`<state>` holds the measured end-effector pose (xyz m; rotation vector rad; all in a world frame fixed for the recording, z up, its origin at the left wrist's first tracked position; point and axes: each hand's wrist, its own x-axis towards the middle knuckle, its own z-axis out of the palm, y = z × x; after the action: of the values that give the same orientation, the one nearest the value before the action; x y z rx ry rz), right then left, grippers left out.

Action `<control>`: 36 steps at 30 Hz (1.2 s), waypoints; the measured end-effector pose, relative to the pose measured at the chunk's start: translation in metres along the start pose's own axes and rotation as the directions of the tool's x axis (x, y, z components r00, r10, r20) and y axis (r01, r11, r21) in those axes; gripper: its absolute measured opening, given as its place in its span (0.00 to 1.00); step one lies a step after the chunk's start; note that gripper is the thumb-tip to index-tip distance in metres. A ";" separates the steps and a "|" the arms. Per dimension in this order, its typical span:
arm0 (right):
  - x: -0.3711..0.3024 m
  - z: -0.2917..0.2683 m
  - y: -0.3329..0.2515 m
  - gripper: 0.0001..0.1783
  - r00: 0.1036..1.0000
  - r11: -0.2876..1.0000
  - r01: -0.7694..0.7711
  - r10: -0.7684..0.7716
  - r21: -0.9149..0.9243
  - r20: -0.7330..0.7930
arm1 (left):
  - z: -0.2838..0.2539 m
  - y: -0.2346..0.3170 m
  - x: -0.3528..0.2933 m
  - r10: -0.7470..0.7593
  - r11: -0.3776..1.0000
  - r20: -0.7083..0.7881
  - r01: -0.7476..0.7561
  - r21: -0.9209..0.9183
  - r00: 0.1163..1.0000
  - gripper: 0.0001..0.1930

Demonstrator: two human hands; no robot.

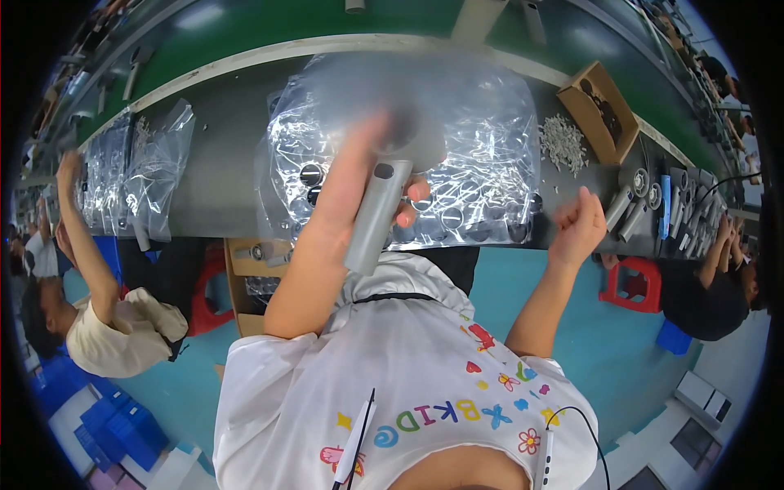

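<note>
My left hand (346,184) is wrapped round a grey handheld fan (377,219), raised over the workbench. Its handle points down toward me, with a dark oval spot near the upper end; the round head is close to the camera and blurred. Under it lies a large clear plastic bag (482,175) with several round black parts in it. My right hand (581,227) hovers at the bench's front edge, fingers drawn together in a pinch. Whatever they may hold is too small to make out. Just beyond this hand is a heap of small whitish parts (563,144).
An open cardboard box (600,113) with dark parts stands at the back right. Several grey fans (633,214) lie farther right. Beyond the bench runs a green conveyor belt (269,37). Co-workers sit on both sides, near red stools (631,284). A cardboard box (249,269) stands below the bench.
</note>
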<state>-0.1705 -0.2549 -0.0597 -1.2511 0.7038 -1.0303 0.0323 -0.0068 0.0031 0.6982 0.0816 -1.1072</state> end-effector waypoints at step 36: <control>-0.070 0.132 -0.125 0.19 0.481 0.829 -0.275 -0.320 0.487 0.817 | 0.029 -0.044 -0.026 0.600 0.547 0.164 -0.551 0.630 0.783 0.30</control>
<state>-0.1115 -0.1359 0.0820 -1.0453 -0.4532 -0.3925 -0.0244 -0.0135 0.0155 1.2869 -0.4864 -0.4247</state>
